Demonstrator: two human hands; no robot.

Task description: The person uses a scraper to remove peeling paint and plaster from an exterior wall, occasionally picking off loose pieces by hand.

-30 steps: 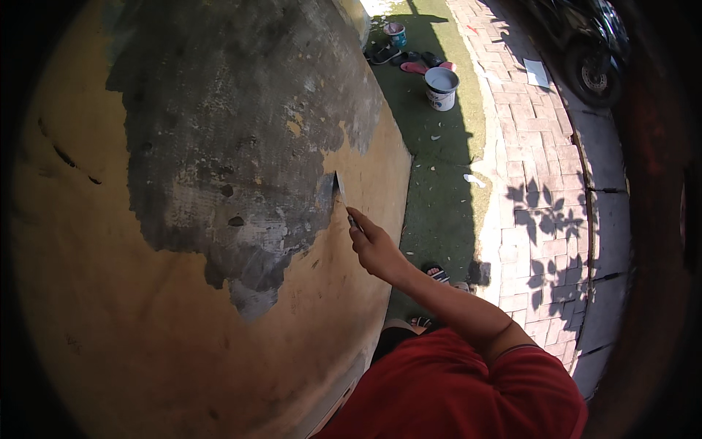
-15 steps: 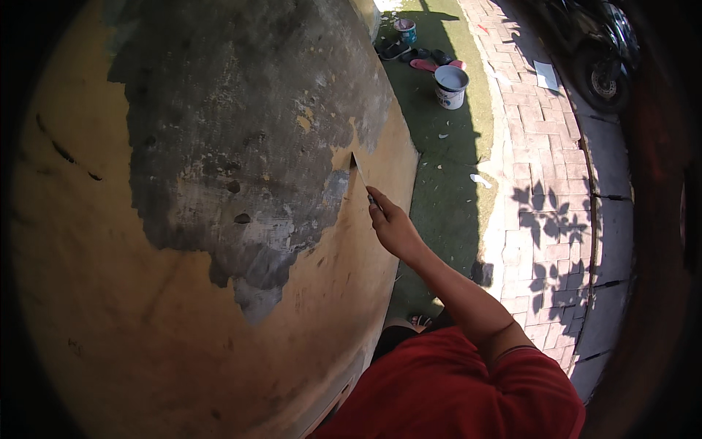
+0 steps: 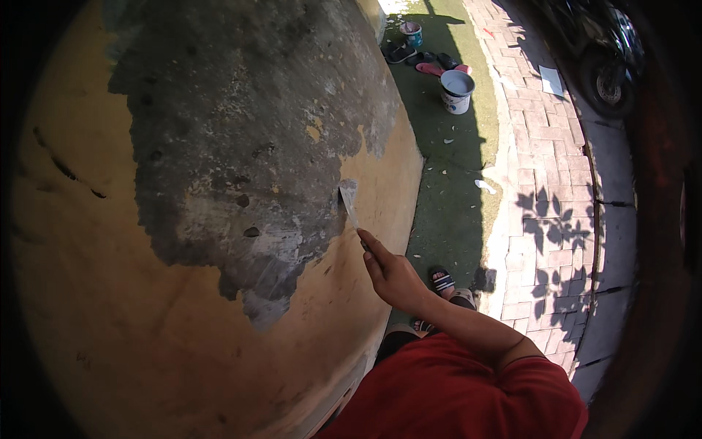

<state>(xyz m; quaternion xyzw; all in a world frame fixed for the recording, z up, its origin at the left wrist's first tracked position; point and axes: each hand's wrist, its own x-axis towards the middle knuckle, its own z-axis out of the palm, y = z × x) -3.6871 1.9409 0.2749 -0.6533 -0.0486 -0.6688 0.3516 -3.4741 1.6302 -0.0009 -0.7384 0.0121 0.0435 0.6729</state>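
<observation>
My right hand (image 3: 395, 278) is closed round the handle of a paint scraper (image 3: 349, 203). Its broad metal blade lies at the right border of a large grey bare patch (image 3: 241, 146), where the tan paint ends. Whether the blade presses on the wall or hovers just off it, I cannot tell. Tan paint (image 3: 175, 336) surrounds the patch below and at both sides, its edge ragged. Small tan flecks and dark pits dot the grey surface. No part of my left hand shows.
Right of the wall runs a green floor strip (image 3: 442, 190) with white flakes on it. A white bucket (image 3: 456, 95), a smaller tub (image 3: 411, 34) and several sandals (image 3: 429, 68) stand further off. Beyond lie brick paving (image 3: 534, 139) and a parked motorbike (image 3: 610, 66).
My right hand has brought the scraper down and slightly left, and its blade now shows broader. The view has shifted a little, and my sandalled feet show more below.
</observation>
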